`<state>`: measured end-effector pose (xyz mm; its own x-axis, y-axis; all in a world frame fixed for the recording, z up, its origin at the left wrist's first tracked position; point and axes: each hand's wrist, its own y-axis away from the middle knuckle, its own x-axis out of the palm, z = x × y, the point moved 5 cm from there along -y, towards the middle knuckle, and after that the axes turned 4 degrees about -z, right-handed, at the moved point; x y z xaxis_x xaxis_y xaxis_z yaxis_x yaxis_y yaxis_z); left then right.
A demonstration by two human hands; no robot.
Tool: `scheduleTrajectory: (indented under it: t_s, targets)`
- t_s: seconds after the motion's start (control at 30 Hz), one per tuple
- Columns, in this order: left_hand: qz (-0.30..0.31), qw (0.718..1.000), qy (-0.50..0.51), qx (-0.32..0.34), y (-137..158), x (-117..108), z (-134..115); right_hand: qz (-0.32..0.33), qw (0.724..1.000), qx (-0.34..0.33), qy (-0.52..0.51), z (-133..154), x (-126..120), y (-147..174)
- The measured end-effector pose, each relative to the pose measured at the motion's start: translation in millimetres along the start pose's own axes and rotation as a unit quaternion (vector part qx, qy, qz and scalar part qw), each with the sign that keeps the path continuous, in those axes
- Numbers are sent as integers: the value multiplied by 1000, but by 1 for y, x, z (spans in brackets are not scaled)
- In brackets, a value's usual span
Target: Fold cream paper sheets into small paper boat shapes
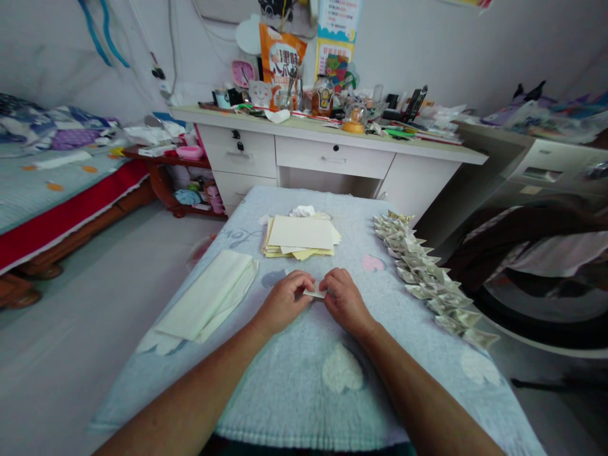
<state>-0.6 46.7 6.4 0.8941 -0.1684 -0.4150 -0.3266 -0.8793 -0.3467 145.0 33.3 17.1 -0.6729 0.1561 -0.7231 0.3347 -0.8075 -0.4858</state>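
Between both hands is a small folded piece of pale paper (315, 292), just above the cloth-covered table. My left hand (289, 296) pinches its left end, and my right hand (346, 300) pinches the right end. Most of the paper's folds are hidden by the fingers. Beyond the hands lies a stack of cream and yellow paper sheets (301, 233). To the left rests a long bundle of folded pale green paper (209, 296). Several folded paper pieces with pointed ends (422, 269) stand in a slanting row along the table's right side.
A light blue patterned cloth (285, 392) covers the table. Crumpled white tissue (303, 211) lies behind the stack. Past the far edge stands a white desk (332, 158) crowded with jars and packets. A washing machine (536, 253) is on the right, a bed (57, 183) on the left.
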Motion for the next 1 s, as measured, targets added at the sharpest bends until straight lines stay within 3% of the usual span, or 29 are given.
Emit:
scheduleTrajectory:
  t_s: [0.3,0.53,1.0]
  targets:
    - [89,962,-251,67,7,-4,-11,112,993,-13,32,0,8,3]
    - [114,958,-255,58,7,1,-5,112,994,15,0,-4,6,2]
    - [88,969,-229,3,5,-2,-5,113,992,55,-16,-18,4,3]
